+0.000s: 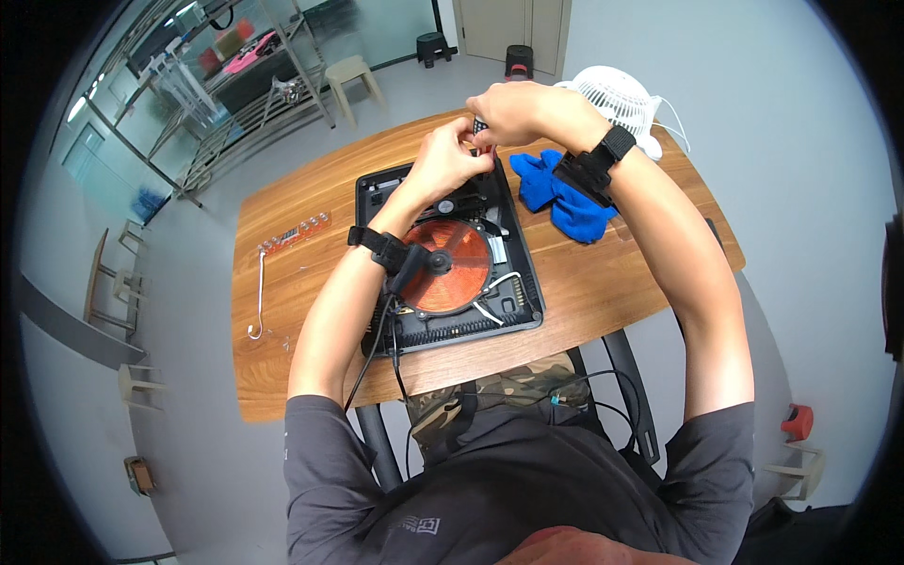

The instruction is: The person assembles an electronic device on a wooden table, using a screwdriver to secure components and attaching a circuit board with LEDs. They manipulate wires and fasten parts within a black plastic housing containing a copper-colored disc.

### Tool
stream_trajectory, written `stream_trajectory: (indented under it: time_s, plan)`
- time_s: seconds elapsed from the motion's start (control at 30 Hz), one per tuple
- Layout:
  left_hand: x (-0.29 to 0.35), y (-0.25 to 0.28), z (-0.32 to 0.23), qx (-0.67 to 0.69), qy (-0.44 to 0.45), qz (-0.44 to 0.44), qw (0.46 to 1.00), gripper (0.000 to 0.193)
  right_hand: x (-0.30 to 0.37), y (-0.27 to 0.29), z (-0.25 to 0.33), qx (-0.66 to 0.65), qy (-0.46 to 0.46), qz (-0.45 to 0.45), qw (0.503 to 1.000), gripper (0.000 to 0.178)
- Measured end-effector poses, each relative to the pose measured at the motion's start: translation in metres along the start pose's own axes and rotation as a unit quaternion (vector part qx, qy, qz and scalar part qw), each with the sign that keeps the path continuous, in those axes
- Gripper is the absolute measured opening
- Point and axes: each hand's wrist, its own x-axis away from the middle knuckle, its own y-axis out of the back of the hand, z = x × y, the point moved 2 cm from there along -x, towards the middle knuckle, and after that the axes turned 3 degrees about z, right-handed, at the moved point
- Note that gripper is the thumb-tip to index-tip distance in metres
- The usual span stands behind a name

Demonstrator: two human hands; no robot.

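Observation:
An opened induction cooker [529, 299] lies on the wooden table in front of me, its black casing exposing a round copper coil [433, 287]. Over the casing's far end my left hand [450, 162] is closed, fingertips pinched together. Close against it, my right hand [513, 111] is also closed, its fingers curled round a small dark piece with light dots [480, 125]. What that piece is I cannot make out, and the left fingertips hide whatever they pinch. White wires [490, 314] lie loose beside the coil.
A narrow orange circuit board [297, 232] with a white cable [261, 292] lies at the table's left. Right of the cooker is a crumpled blue cloth [565, 200]; a white fan [610, 92] stands behind it. Metal shelving [273, 104] and stools are beyond the table.

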Motion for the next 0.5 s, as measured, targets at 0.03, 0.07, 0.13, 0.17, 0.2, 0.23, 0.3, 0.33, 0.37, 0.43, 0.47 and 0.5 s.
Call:
stream_trajectory:
  time_s: [0.03, 0.07, 0.13, 0.17, 0.2, 0.23, 0.3, 0.33, 0.37, 0.43, 0.47, 0.5]
  plan:
    - [0.002, -0.003, 0.000, 0.029, -0.023, 0.002, 0.999, 0.030, -0.001, 0.002, 0.002, 0.006, -0.014, 0.028, 1.000, 0.049]
    - [0.001, -0.004, 0.003, 0.013, -0.022, 0.001, 1.000, 0.029, -0.001, 0.006, 0.004, 0.012, -0.027, 0.055, 0.998, 0.051]
    - [0.000, -0.003, -0.002, -0.022, -0.022, 0.000, 1.000, 0.026, -0.002, 0.010, 0.007, 0.020, -0.052, 0.075, 0.996, 0.054]
    - [0.002, -0.003, -0.002, 0.012, -0.001, 0.018, 1.000, 0.026, -0.005, 0.006, 0.006, 0.022, -0.062, 0.070, 0.995, 0.055]
    - [0.006, -0.002, -0.009, 0.004, -0.006, 0.005, 1.000, 0.026, -0.005, 0.006, 0.006, 0.025, -0.072, 0.064, 0.995, 0.056]
    - [0.009, -0.002, -0.015, -0.003, -0.010, -0.008, 1.000, 0.025, -0.004, 0.005, 0.006, 0.021, -0.062, 0.048, 0.997, 0.055]
    - [0.008, 0.000, -0.020, -0.013, 0.024, -0.018, 0.999, 0.030, 0.004, 0.006, 0.005, 0.015, -0.043, 0.018, 0.999, 0.054]
    - [0.008, 0.000, -0.022, -0.015, 0.025, -0.020, 0.999, 0.030, 0.005, 0.004, 0.001, 0.009, -0.026, 0.014, 1.000, 0.053]
    - [0.008, 0.001, -0.026, -0.017, 0.027, -0.024, 0.999, 0.031, 0.004, 0.000, -0.004, 0.003, -0.008, 0.010, 1.000, 0.052]
    - [0.006, 0.001, -0.018, -0.040, 0.032, -0.021, 0.998, 0.035, 0.001, -0.008, -0.006, -0.009, 0.023, -0.026, 0.999, 0.044]
    - [0.004, -0.001, -0.014, -0.030, 0.012, -0.024, 0.999, 0.034, -0.002, -0.010, -0.009, 0.001, 0.005, -0.019, 1.000, 0.043]
    - [0.004, -0.002, -0.011, -0.022, -0.006, -0.029, 0.999, 0.033, -0.004, -0.006, -0.004, 0.011, -0.011, -0.013, 1.000, 0.042]
